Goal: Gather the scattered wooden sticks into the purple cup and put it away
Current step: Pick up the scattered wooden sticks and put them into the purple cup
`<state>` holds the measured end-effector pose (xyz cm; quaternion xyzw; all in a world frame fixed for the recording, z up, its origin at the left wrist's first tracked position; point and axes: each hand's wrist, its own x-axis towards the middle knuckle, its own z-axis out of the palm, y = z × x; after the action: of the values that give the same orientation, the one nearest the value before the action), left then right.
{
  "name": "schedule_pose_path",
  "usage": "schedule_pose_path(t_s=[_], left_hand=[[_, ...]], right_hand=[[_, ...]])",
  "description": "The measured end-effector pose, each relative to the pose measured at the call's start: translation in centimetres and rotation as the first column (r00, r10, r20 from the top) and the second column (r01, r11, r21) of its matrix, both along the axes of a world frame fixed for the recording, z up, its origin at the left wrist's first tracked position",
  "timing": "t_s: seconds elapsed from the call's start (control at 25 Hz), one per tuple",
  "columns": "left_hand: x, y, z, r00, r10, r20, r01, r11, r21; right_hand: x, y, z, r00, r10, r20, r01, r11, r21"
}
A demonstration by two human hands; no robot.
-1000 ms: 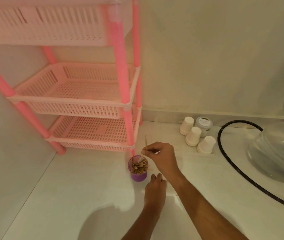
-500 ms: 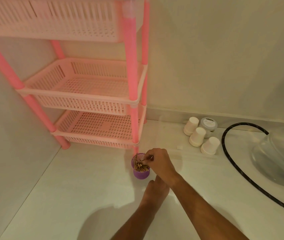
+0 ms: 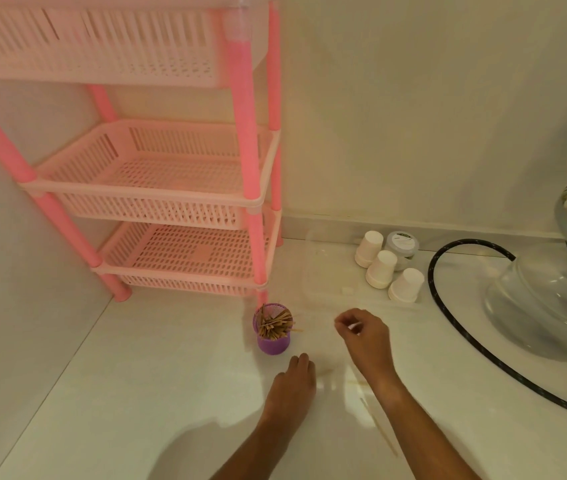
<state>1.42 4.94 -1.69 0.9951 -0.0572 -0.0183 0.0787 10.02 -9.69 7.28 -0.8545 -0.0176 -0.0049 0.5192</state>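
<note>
The small purple plastic cup (image 3: 273, 344) stands upright on the white floor (image 3: 157, 393), just in front of the front leg of a pink plastic three-tier basket rack (image 3: 245, 133). It's stuffed with a bundle of thin wooden sticks (image 3: 275, 325) that fan out over the rim, one poking off to the right.

The person's hands are apart, and neither touches the cup. The left hand (image 3: 294, 382) rests palm-down on the floor near the cup, fingers relaxed and pointing at it. The right hand (image 3: 365, 336) hovers to the right of the cup with its fingers curled and the thumb and forefinger close together (honestly can't tell if there's anything pinched in there, too blurry).

At least one loose wooden stick (image 3: 379, 426) is still on the floor, lying diagonally just beside the right forearm.

Further back by the wall there are three upside-down white paper cups (image 3: 381, 270) in a row, with a small round grey-lidded tub (image 3: 401, 244) right behind them. A black hose (image 3: 448, 306) curves round a big clear glass vessel (image 3: 545, 306) off to the right.
</note>
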Motion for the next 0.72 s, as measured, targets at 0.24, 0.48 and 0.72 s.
schedule_pose_path(t_s=[0.24, 0.48, 0.72], left_hand=[[-2.3, -0.4, 2.2, 0.962, 0.242, 0.124, -0.173, 0.897, -0.407], [-1.5, -0.6, 4.2, 0.912, 0.411, 0.004, -0.304, 0.680, -0.667], [-1.4, -0.1, 5.7, 0.914, 0.401, 0.054, -0.247, 0.658, -0.712]], right_hand=[[-3.9, -4.5, -2.1, 0.983, -0.123, -0.134, 0.146, 0.972, 0.182], [-3.9, -1.2, -0.3, 0.873, 0.301, -0.383, -0.140, 0.908, 0.394], [-2.7, 1.6, 0.7, 0.944, 0.274, -0.185, -0.205, 0.924, 0.322]])
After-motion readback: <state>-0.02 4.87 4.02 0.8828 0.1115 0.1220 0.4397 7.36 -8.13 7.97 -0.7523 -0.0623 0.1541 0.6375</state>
